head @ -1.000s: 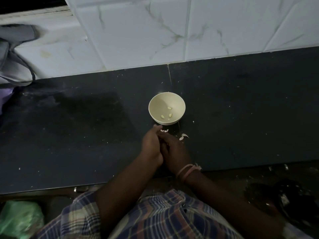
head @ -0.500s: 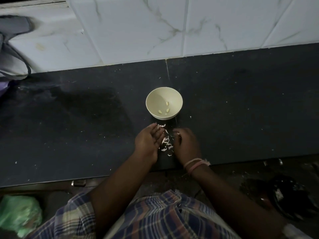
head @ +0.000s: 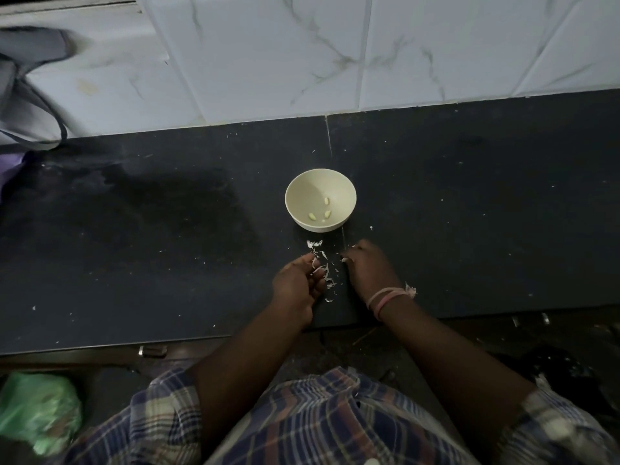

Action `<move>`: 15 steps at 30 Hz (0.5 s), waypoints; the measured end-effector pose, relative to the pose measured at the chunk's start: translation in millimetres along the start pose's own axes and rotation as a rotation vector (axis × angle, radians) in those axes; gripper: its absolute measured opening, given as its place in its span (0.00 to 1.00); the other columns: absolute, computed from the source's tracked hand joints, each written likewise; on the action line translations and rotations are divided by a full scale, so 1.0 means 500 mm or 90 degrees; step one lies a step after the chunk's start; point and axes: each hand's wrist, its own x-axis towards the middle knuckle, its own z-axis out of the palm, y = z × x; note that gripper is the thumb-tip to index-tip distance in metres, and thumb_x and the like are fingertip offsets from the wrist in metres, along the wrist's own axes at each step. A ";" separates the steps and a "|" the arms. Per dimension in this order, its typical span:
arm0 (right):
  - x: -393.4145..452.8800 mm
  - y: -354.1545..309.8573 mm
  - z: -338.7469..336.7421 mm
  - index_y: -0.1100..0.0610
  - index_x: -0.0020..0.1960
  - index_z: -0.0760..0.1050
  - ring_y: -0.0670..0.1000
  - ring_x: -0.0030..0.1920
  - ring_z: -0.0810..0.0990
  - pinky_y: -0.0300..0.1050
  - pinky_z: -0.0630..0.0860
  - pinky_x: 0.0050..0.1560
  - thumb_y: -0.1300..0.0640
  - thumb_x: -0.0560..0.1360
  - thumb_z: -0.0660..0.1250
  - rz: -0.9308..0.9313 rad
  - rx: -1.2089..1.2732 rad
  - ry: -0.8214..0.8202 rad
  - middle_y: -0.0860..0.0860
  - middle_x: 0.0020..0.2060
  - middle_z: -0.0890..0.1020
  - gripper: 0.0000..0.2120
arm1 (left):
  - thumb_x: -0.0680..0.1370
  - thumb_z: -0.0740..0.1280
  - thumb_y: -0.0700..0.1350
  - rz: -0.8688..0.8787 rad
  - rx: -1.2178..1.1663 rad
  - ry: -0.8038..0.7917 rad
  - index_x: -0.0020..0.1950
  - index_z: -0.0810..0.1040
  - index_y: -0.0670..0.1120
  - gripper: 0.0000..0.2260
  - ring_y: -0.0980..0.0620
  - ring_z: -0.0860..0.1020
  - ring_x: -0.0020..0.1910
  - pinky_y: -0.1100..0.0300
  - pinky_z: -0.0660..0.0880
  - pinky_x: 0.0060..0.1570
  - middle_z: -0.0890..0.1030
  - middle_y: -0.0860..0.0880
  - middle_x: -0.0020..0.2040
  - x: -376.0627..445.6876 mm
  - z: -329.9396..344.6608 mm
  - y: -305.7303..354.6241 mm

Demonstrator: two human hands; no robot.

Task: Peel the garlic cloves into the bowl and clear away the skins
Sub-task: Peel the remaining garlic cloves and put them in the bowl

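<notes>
Hands have parted since a second ago, when they were clasped together near the bowl [head: 320, 199]; skins [head: 323, 268] now lie scattered on the table [head: 469, 213] between them, so peeling looks done and clearing is starting; left hand [head: 297, 290] has loosely curled fingers touching the skins; right hand [head: 369, 270] is knuckles-up, grip hidden, cannot tell; three cloves [head: 320, 211] sit in the bowl.

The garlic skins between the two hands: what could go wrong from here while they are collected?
1. The garlic skins are small loose flakes; some may scatter or be left on the dark counter.
2. The bowl with peeled cloves stands just beyond them; a sweep by the left hand or right hand might bump it.
</notes>
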 end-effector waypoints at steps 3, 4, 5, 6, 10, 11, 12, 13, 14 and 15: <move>-0.007 -0.007 -0.010 0.59 0.47 0.80 0.58 0.49 0.77 0.48 0.72 0.49 0.62 0.76 0.66 0.004 0.047 0.048 0.58 0.47 0.76 0.04 | 0.81 0.65 0.36 0.027 0.034 -0.009 0.58 0.81 0.44 0.08 0.54 0.80 0.37 0.64 0.79 0.33 0.82 0.46 0.45 0.007 -0.005 -0.007; -0.012 -0.013 -0.014 0.58 0.48 0.79 0.57 0.48 0.77 0.48 0.72 0.48 0.62 0.76 0.66 0.001 0.071 0.061 0.56 0.47 0.77 0.04 | 0.81 0.66 0.36 0.047 0.052 -0.020 0.57 0.81 0.43 0.08 0.54 0.79 0.37 0.64 0.78 0.33 0.82 0.46 0.44 0.009 -0.006 -0.008; -0.019 -0.021 -0.017 0.58 0.49 0.80 0.55 0.47 0.77 0.48 0.73 0.48 0.62 0.77 0.65 -0.006 0.099 0.074 0.56 0.46 0.78 0.05 | 0.80 0.67 0.36 0.068 0.074 -0.034 0.56 0.81 0.43 0.07 0.53 0.78 0.37 0.64 0.78 0.34 0.82 0.45 0.42 0.010 -0.007 -0.007; -0.026 -0.031 -0.019 0.58 0.50 0.80 0.54 0.47 0.78 0.48 0.74 0.48 0.62 0.77 0.65 -0.012 0.125 0.085 0.55 0.46 0.79 0.06 | 0.79 0.68 0.36 0.090 0.099 -0.048 0.54 0.82 0.43 0.06 0.53 0.78 0.36 0.64 0.77 0.35 0.82 0.45 0.41 0.013 -0.008 -0.007; -0.033 -0.065 -0.015 0.58 0.52 0.83 0.50 0.47 0.78 0.40 0.73 0.50 0.66 0.76 0.65 0.009 0.218 0.109 0.54 0.46 0.81 0.11 | 0.79 0.70 0.36 0.138 0.190 -0.126 0.53 0.85 0.44 0.07 0.53 0.80 0.38 0.63 0.80 0.40 0.85 0.44 0.43 0.018 -0.013 -0.007; -0.032 -0.071 -0.015 0.58 0.52 0.84 0.49 0.47 0.79 0.37 0.72 0.51 0.67 0.75 0.65 0.031 0.256 0.117 0.54 0.46 0.82 0.12 | 0.79 0.70 0.35 0.143 0.193 -0.135 0.52 0.85 0.44 0.07 0.54 0.81 0.37 0.62 0.80 0.41 0.86 0.44 0.42 0.020 -0.014 -0.007; -0.029 -0.075 -0.016 0.58 0.53 0.84 0.48 0.47 0.80 0.35 0.73 0.51 0.68 0.74 0.66 0.058 0.299 0.122 0.53 0.46 0.83 0.12 | 0.78 0.70 0.35 0.146 0.191 -0.137 0.51 0.85 0.44 0.07 0.54 0.81 0.36 0.62 0.80 0.41 0.86 0.45 0.41 0.020 -0.016 -0.006; -0.027 -0.078 -0.018 0.59 0.53 0.83 0.48 0.47 0.81 0.35 0.74 0.50 0.69 0.74 0.67 0.088 0.352 0.120 0.52 0.45 0.83 0.12 | 0.78 0.70 0.34 0.148 0.187 -0.135 0.50 0.85 0.44 0.07 0.54 0.81 0.36 0.62 0.79 0.39 0.86 0.45 0.40 0.020 -0.016 -0.003; -0.025 -0.080 -0.021 0.58 0.54 0.82 0.47 0.45 0.81 0.36 0.76 0.49 0.68 0.73 0.68 0.117 0.411 0.110 0.51 0.43 0.84 0.12 | 0.78 0.70 0.34 0.147 0.180 -0.134 0.50 0.85 0.43 0.06 0.54 0.81 0.35 0.62 0.79 0.38 0.85 0.44 0.39 0.020 -0.017 0.000; -0.024 -0.081 -0.024 0.58 0.54 0.80 0.47 0.43 0.82 0.37 0.77 0.47 0.68 0.73 0.69 0.139 0.469 0.102 0.50 0.41 0.83 0.11 | 0.78 0.69 0.34 0.143 0.171 -0.142 0.50 0.84 0.42 0.06 0.53 0.81 0.35 0.62 0.78 0.38 0.85 0.44 0.40 0.021 -0.018 0.005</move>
